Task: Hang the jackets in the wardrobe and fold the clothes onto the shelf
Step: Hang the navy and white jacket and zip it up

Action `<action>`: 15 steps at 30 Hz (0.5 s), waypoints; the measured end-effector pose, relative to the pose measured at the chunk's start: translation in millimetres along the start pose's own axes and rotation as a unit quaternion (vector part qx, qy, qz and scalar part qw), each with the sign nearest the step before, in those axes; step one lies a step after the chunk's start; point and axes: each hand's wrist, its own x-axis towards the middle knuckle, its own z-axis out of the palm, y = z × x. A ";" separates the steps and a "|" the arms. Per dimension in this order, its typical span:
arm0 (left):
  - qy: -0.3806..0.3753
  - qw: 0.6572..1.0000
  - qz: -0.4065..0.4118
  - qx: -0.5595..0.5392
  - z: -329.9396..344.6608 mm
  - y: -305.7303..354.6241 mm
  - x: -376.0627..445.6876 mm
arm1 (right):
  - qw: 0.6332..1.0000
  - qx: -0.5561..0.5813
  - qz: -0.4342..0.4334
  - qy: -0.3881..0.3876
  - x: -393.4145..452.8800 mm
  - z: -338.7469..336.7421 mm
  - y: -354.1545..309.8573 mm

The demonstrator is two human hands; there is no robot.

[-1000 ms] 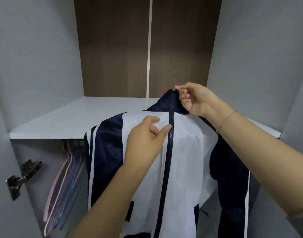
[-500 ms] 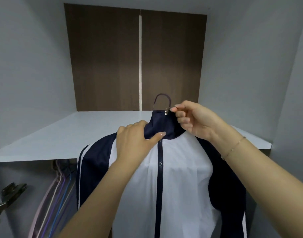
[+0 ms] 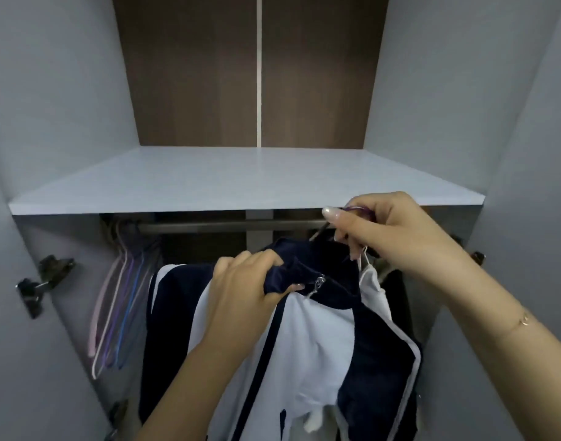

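Head: L hand (image 3: 244,288) grips jacket (image 3: 311,338) collar, R hand (image 3: 390,230) hook.

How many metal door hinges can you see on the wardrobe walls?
4: two metal door hinges on the left wall, upper and lower; two partly hidden behind the right arm.

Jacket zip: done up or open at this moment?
Done up: the jacket front is closed, with the zipper pull up at the navy collar, where the left hand grips it.
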 end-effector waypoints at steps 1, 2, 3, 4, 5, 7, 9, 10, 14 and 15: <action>-0.027 0.999 -0.022 -0.003 3.7 -1.4 -14.8 | 0.998 -0.037 0.024 -0.046 -6.5 5.1 0.9; -0.053 0.998 -0.046 -0.006 8.0 -2.4 -28.8 | 0.993 -0.066 0.042 -0.083 -11.8 12.2 2.8; -0.078 0.994 -0.074 -0.018 12.1 -2.7 -46.8 | 0.989 -0.083 0.059 -0.104 -20.6 22.7 7.5; -0.095 0.990 -0.100 -0.038 15.8 -4.4 -62.0 | 0.987 -0.092 0.072 -0.106 -27.3 32.5 14.0; -0.113 0.984 -0.122 -0.069 18.7 -8.0 -77.4 | 0.986 -0.103 0.085 -0.099 -34.9 42.8 21.4; -0.157 0.965 -0.146 -0.152 19.6 -19.4 -112.1 | 0.983 -0.125 0.117 -0.074 -53.5 63.9 38.7; -0.190 0.943 -0.164 -0.218 17.0 -29.9 -145.3 | 0.979 -0.129 0.150 -0.058 -68.8 80.8 54.6; -0.197 0.933 -0.181 -0.240 16.3 -32.8 -159.2 | 0.976 -0.131 0.163 -0.054 -75.6 89.6 61.4; -0.199 0.908 -0.249 -0.273 14.5 -34.8 -187.9 | 0.975 -0.163 0.149 -0.028 -93.2 123.6 76.4; -0.202 0.904 -0.256 -0.278 14.2 -34.6 -189.4 | 0.976 -0.172 0.134 -0.020 -95.1 128.7 78.3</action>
